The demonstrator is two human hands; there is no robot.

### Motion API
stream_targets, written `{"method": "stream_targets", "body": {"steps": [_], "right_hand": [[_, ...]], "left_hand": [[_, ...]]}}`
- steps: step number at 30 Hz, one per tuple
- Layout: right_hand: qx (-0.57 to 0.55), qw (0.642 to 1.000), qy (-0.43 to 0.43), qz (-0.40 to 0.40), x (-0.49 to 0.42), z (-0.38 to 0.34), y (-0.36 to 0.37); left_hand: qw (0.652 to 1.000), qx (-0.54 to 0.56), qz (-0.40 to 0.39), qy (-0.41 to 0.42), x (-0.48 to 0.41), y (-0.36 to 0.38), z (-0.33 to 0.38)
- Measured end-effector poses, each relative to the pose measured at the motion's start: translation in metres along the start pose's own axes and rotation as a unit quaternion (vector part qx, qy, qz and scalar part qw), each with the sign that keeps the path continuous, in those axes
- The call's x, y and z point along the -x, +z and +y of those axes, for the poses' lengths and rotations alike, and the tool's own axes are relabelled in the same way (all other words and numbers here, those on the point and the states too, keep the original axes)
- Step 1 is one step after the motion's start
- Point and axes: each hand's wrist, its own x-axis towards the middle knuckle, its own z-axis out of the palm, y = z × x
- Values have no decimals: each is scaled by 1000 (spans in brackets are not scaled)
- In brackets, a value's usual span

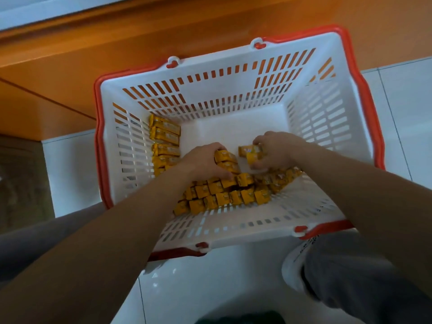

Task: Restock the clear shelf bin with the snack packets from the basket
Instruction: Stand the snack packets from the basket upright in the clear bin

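Directly below the camera, a grey trouser leg and a white shoe are on the pale tiled floor at lower right. A second grey-clad leg enters from the left edge. Both bare forearms reach forward and down from the lower corners into a white slatted basket with a red rim, which stands on the tiles just ahead of the shoe.

Inside the basket, a heap of yellow snack packets lies against the near wall, stacked several deep and partly hidden by the left forearm. Just beyond the heap, the left hand is palm down. Its fingers are curled over the far side of a short stack of packets and its thumb sits on the near side, so it grips the stack. The stack is still low in the basket, touching the heap.

To the right, the right hand has fingers and thumb curled round a small bunch of packets. It pinches them at one end, and the free end points toward the left hand. The bunch is slightly blurred, so its exact count cannot be told, nor whether it is clear of the basket's bottom.

Further in, a row of packets lies side by side along the left wall, running toward the far corner. The remainder of the basket's bottom is bare white plastic.

Beyond the far rim stands an orange cabinet base, close against the basket.
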Motion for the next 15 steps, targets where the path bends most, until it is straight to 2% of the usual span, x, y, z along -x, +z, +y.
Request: {"method": "stream_targets", "body": {"steps": [2,4,10,15], "right_hand": [[-108,992,51,25,-2,7,-1],[-168,980,91,48,-5,9,-3],[-193,971,91,107,-13,3,-8],[-208,975,58,57,-11,3,1]], "left_hand": [[1000,15,-1,-14,-3,-1,-1],[999,23,-3,-25,-7,-1,1],[999,-3,24,-49,-14,-7,11],[995,47,65,-54,-29,-5,18]]}}
